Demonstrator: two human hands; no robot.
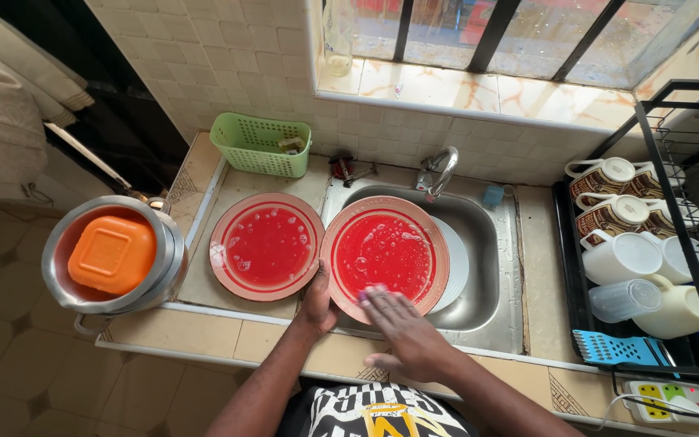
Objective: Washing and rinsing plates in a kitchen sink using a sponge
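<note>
The left hand (317,301) grips the soapy red plate (384,257) by its left rim over the sink (491,267), while the right hand (402,332) lies flat and open on its lower edge.

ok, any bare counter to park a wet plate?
Bare beige counter strip between the steel sink and black dish rack; tiled front ledge under the soapy red plate. Crowded: sink, rack, left draining board.
</note>
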